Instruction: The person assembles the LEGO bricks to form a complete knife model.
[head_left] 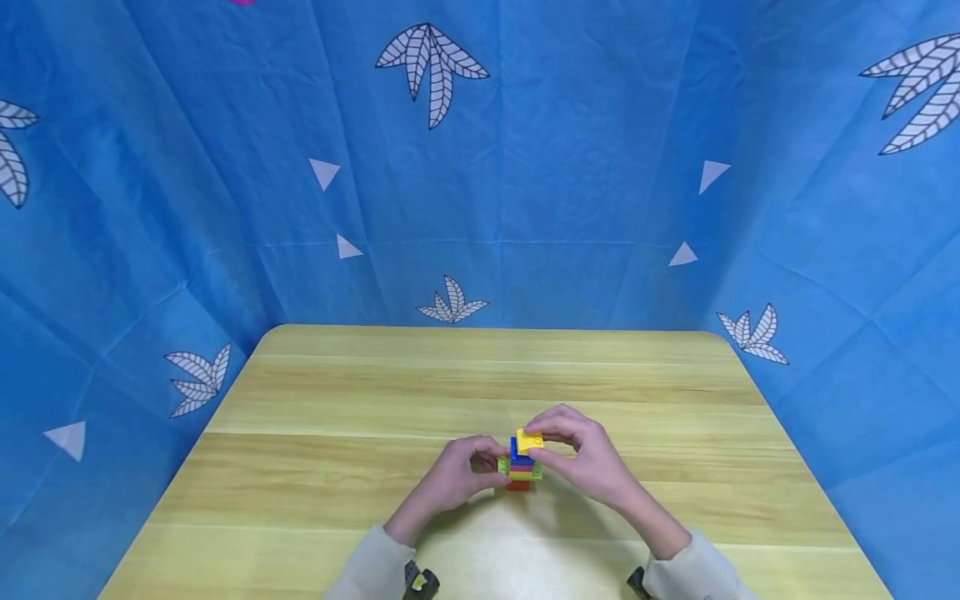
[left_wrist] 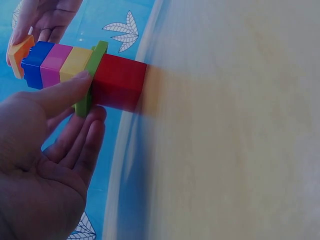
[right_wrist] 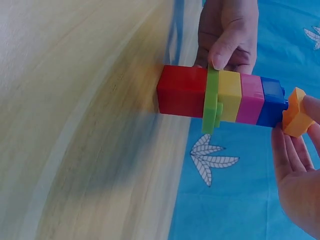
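A toy building-block stack stands on the table. From the bottom it has a red block (right_wrist: 182,91), a wider flat green block (right_wrist: 211,95), a yellow block (left_wrist: 76,63), a pink block (left_wrist: 56,65) and a blue block (right_wrist: 271,102) with studs on top. My left hand (head_left: 457,477) pinches one end of the green block between thumb and fingers. Over the blue studs, my right hand (head_left: 588,457) grips a flat orange-yellow block (right_wrist: 296,113). In the right wrist view that block sits tilted, right at the blue block's studs.
The wooden table (head_left: 315,400) spreads around both hands, its far corners rounded. A blue cloth (head_left: 585,133) with white leaf and triangle prints hangs behind it and along both sides.
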